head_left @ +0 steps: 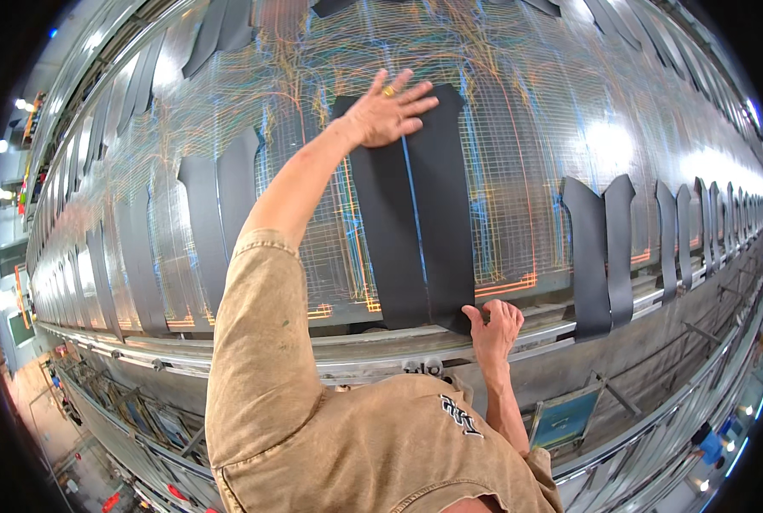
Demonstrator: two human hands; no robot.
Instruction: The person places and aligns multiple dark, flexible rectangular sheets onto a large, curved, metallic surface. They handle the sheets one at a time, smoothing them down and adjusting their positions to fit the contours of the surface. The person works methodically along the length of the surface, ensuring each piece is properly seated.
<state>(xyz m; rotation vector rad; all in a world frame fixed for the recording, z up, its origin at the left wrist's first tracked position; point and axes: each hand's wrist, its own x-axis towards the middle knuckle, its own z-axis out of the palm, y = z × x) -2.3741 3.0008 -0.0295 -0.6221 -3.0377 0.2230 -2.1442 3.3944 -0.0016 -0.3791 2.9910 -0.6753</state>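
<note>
Two long dark grey cut panels [446, 205], apparently fabric, lie side by side on a long table with a narrow blue line showing between them. My left hand [390, 111] rests flat, fingers spread, across their far ends; a ring shows on one finger. At the near edge, my right hand [497, 329] has its fingers curled, and its thumb lies against the near right corner of the right panel. That corner bends a little under the thumb. The undersides of my right fingers are hidden.
Thin orange, blue and green lines cover the shiny table [505, 214]. More dark panel pairs lie on both sides, one at the right [600, 256] and one at the left [219, 197]. A metal rail [364, 361] runs along the near edge. A teal framed board [565, 419] stands below it.
</note>
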